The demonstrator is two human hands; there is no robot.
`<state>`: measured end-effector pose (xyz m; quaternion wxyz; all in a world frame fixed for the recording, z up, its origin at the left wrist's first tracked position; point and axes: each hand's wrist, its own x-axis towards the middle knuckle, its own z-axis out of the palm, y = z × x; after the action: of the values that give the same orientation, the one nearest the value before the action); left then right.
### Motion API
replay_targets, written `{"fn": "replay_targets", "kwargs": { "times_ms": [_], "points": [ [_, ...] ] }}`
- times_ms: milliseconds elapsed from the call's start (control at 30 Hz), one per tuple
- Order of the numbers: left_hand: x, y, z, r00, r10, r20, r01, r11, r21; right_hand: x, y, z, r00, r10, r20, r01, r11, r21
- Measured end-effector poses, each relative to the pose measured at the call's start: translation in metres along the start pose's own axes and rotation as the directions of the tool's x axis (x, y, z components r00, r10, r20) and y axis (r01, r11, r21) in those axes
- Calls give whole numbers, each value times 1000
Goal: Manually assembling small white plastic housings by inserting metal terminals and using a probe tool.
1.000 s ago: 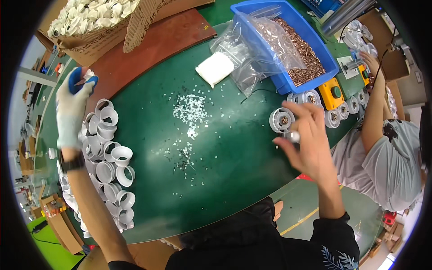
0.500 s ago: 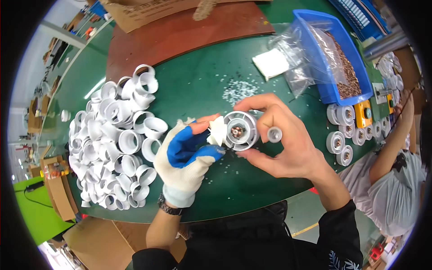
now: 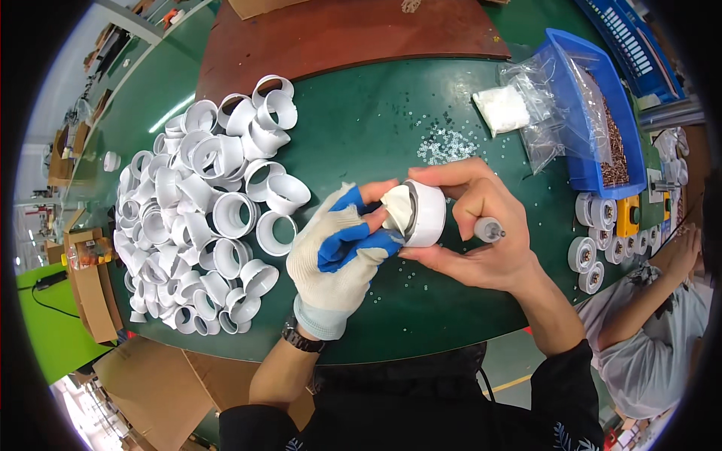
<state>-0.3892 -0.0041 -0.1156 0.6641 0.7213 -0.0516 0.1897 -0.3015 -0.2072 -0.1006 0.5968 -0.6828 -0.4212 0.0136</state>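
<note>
One housing (image 3: 431, 216) in the right hand (image 3: 500, 259) has turned toward the fan (image 3: 396, 207).

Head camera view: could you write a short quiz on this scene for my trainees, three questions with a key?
1. True or false: the right hand is gloved.
2. What colour is the tub holding the copper-coloured pieces? A red; B blue; C yellow.
3. Fill in: the cream piece is on the ____ side of the white round part between the hands.

Key: 1. False, only the left hand is gloved; 2. B; 3. left.
</note>
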Motion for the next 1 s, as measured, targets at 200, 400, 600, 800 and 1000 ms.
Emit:
{"fn": "replay_targets", "kwargs": {
  "times_ms": [200, 400, 600, 800, 1000],
  "points": [
    [6, 14, 20, 955, -296, 4, 275, 879, -390, 2, -5, 9, 999, 29, 38, -30, 999, 25],
    [2, 1, 4, 905, -420, 73, 378, 710, -594, -12, -13, -9, 996, 92, -5, -92, 996, 0],
    [-3, -7, 2, 937, -346, 41, 309, 771, -557, -17, -20, 3, 995, -59, 83, 89, 902, -422],
    [-2, -8, 8, 946, -319, 51, 306, 834, -459, -20, -19, 8, 994, -50, 101, 94, 859, -503],
    [-7, 5, 17, 940, -330, 80, 338, 932, -127, -20, -23, 15, 991, -36, 128, 105, 796, -596]
  ]
}}
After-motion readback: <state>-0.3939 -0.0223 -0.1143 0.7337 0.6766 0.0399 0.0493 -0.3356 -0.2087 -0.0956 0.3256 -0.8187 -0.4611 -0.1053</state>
